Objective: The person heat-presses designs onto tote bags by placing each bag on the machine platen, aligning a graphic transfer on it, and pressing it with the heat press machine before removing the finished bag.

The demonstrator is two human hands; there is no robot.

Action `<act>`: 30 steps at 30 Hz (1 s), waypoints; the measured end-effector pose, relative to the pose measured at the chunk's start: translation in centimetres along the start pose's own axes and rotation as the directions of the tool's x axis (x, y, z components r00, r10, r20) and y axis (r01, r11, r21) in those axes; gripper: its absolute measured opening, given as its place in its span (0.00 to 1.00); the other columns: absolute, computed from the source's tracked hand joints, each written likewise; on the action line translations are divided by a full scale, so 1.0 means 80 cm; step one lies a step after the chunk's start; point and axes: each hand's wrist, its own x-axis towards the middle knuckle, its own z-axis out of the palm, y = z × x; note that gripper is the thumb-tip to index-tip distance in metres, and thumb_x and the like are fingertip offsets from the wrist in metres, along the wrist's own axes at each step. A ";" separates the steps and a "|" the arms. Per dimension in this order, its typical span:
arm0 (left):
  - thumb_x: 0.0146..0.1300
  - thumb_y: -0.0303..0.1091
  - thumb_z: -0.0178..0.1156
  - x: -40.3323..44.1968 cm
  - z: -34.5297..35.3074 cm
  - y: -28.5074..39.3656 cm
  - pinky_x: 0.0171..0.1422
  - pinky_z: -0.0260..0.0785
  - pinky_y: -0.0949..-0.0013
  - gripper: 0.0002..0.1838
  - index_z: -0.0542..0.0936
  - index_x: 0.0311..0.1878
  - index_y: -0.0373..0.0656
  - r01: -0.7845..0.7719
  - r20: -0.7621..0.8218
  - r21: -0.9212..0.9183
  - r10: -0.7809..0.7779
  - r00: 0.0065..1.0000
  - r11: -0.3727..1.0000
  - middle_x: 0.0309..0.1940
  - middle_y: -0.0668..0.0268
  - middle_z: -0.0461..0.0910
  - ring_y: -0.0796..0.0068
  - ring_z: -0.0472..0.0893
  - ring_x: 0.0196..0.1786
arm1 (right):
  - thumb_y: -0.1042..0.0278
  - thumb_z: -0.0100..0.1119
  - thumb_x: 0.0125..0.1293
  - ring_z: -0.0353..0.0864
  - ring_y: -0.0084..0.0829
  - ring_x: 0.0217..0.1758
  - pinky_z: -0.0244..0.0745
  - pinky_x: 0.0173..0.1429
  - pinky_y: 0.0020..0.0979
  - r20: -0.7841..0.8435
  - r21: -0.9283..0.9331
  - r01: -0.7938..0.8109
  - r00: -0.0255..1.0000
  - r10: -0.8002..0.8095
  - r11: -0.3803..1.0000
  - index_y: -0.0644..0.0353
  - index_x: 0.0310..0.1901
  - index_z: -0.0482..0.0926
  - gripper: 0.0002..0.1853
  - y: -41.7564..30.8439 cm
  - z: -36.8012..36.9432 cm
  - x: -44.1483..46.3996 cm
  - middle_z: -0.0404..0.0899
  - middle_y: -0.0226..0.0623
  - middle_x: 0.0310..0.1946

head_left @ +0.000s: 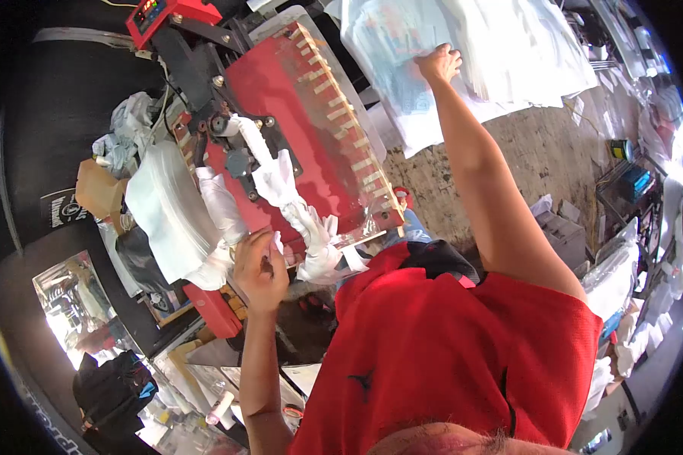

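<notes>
My left hand (262, 269) is closed around the white-wrapped handle (284, 186) of a heat press, by the handle's near end. The press has a red upper plate (319, 163), edged with strips of tape. Over at the upper right, my right hand (440, 64) rests with fingers apart on a pale sheet with a faint blue print (410, 57). More white, translucent sheets (508, 45) lie beside it. What lies under the press plate is hidden.
A red control box (150, 17) is on the press's far end. To its left hang stacked white sheets (171, 205), near a cardboard box (99, 188) and crumpled plastic (135, 125). Worn wooden floor (531, 159) shows at right, with grey boxes (561, 239) and shelving beyond.
</notes>
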 end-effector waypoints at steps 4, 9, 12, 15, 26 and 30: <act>0.61 0.20 0.61 0.002 0.002 -0.001 0.55 0.75 0.57 0.09 0.83 0.45 0.35 -0.025 -0.016 0.015 0.026 1.000 1.000 0.44 0.53 0.86 0.52 0.84 0.47 | 0.57 0.77 0.52 0.86 0.50 0.45 0.81 0.53 0.44 -0.064 0.260 0.149 0.989 -0.137 0.954 0.55 0.44 0.86 0.19 0.027 0.009 0.036 0.88 0.42 0.43; 0.60 0.20 0.62 0.001 0.003 -0.001 0.51 0.76 0.57 0.09 0.83 0.44 0.35 -0.081 -0.041 -0.026 0.080 0.996 0.996 0.43 0.54 0.86 0.53 0.84 0.45 | 0.71 0.57 0.76 0.85 0.37 0.53 0.81 0.56 0.37 0.413 0.910 -0.366 0.842 -0.349 0.193 0.73 0.58 0.75 0.16 -0.010 -0.163 -0.078 0.83 0.47 0.51; 0.60 0.20 0.63 -0.001 0.002 -0.005 0.49 0.76 0.58 0.08 0.83 0.43 0.35 -0.099 -0.033 -0.063 0.097 0.995 0.993 0.40 0.55 0.86 0.52 0.84 0.43 | 0.73 0.51 0.77 0.83 0.36 0.59 0.79 0.65 0.39 0.348 0.915 -0.404 0.780 -0.521 0.007 0.72 0.66 0.70 0.20 -0.029 -0.239 -0.165 0.80 0.47 0.58; 0.60 0.21 0.63 -0.004 0.000 -0.007 0.49 0.76 0.58 0.06 0.83 0.41 0.37 -0.145 -0.043 -0.053 0.142 0.989 0.988 0.39 0.56 0.85 0.52 0.84 0.42 | 0.72 0.47 0.79 0.83 0.37 0.61 0.77 0.67 0.41 0.299 0.872 -0.472 0.720 -0.626 -0.127 0.71 0.69 0.68 0.22 -0.053 -0.301 -0.249 0.80 0.45 0.60; 0.64 0.24 0.66 -0.020 -0.039 0.011 0.45 0.75 0.65 0.02 0.84 0.39 0.37 -0.241 -0.104 -0.264 0.221 0.970 0.934 0.36 0.60 0.86 0.62 0.84 0.39 | 0.67 0.47 0.79 0.84 0.34 0.60 0.78 0.65 0.37 0.090 0.806 -0.538 0.522 -0.848 -0.246 0.64 0.69 0.72 0.21 -0.065 -0.437 -0.411 0.82 0.43 0.60; 0.66 0.26 0.64 -0.031 -0.108 0.026 0.51 0.75 0.65 0.04 0.84 0.39 0.35 -0.212 -0.214 -0.439 0.128 0.969 0.873 0.38 0.57 0.86 0.63 0.84 0.43 | 0.66 0.57 0.75 0.85 0.29 0.49 0.79 0.58 0.31 0.171 0.941 0.029 0.821 -0.545 0.337 0.65 0.56 0.82 0.15 -0.003 -0.455 -0.404 0.86 0.37 0.48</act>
